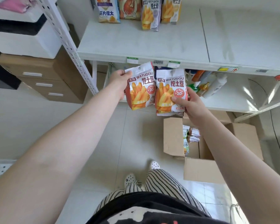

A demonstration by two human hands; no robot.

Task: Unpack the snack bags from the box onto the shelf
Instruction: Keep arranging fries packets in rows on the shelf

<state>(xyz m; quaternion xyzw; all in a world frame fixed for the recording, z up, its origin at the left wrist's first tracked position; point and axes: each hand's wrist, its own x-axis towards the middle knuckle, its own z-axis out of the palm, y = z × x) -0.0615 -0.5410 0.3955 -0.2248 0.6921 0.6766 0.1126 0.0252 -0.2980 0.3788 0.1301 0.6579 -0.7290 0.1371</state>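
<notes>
My left hand (119, 81) grips the upper left corner of an orange-and-white fries snack bag (141, 88). My right hand (191, 107) pinches the lower right part of a second matching bag (169, 92), with another bag's edge showing beneath it. Both bags hang side by side in front of the white shelf edge (152, 58), below its top surface. Several snack bags (150, 13) stand at the back of the shelf. The open cardboard box (173, 138) sits on the floor under my right arm, with more bags (190, 136) inside.
A lower shelf (225, 101) holds bottles and cleaning items (207, 84). A white perforated upright (68, 44) stands at left, with a brown drawer unit (44, 80) beyond. My feet and striped trousers (152, 180) are on the tiled floor beside the box.
</notes>
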